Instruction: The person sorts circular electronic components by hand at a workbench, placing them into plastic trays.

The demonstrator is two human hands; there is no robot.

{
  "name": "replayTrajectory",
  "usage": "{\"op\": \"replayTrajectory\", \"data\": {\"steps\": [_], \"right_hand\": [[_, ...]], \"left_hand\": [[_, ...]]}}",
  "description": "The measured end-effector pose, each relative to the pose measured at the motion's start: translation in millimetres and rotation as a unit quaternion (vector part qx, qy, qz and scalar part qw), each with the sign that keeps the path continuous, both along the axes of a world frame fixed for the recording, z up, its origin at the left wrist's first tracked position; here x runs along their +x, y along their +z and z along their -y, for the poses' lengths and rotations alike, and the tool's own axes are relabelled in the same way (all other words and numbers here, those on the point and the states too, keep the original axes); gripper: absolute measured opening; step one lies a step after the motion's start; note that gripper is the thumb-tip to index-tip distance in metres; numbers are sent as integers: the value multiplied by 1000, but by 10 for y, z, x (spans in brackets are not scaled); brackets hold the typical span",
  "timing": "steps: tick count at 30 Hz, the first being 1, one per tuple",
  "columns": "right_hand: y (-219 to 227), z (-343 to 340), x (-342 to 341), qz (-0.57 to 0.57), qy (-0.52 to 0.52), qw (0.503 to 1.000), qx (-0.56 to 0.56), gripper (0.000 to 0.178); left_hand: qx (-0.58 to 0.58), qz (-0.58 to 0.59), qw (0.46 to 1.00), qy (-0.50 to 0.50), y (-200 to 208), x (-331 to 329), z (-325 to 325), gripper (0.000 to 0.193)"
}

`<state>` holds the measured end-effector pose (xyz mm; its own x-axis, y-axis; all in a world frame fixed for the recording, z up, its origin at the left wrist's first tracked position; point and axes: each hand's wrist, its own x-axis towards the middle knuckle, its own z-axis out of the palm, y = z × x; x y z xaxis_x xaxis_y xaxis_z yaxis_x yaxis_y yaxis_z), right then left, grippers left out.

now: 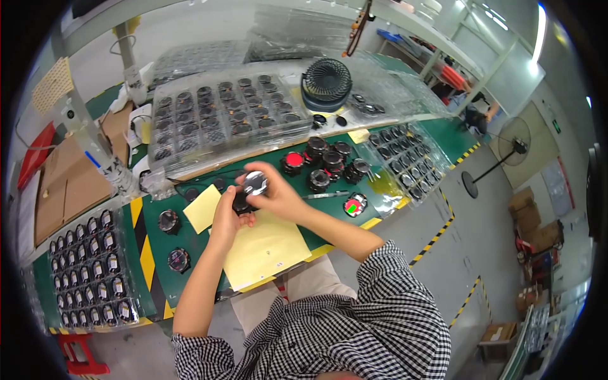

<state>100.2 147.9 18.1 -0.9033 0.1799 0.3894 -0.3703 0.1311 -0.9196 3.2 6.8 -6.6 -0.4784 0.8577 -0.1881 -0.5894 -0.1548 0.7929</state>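
Observation:
Both my hands are raised over a yellow sheet (269, 250) at the front of the green bench. My right hand (278, 196) is closed on a round watch case (255, 183) with a shiny face, held tilted between thumb and fingers. Just below it, my left hand (228, 215) is closed around a black round watch part (241, 203), partly covered by the fingers. Whether the two pieces touch, I cannot tell. To the right stands a cluster of stacked black watch cases (318, 180), one with a red top (293, 161). Two more watch cases (178, 259) lie at the left.
Behind is a large clear tray of round parts (221, 117) beside a black fan (326, 84). Filled trays stand at the left (88, 272) and right (405, 158). A pen (326, 195) and a case with a red and green face (355, 204) lie near the right edge.

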Motion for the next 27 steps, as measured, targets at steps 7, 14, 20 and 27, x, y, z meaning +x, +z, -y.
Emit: {"op": "replayTrajectory", "data": {"steps": [7,14,20,27], "right_hand": [[175,222,173,33,-94,941,322,56],[442,150,447,163,-25,887,432,52],[787,-253,1087,190,-21,913,360,59],[877,-1296,2356,276,-262,872,309,56]], "left_hand": [[-38,-171,979,102,11,184,24,68],[-8,-199,978,-58,25,385,76,62],[-20,-205,976,-68,243,390,42,49],[-52,-192,980,-20,73,313,-46,38]]}}
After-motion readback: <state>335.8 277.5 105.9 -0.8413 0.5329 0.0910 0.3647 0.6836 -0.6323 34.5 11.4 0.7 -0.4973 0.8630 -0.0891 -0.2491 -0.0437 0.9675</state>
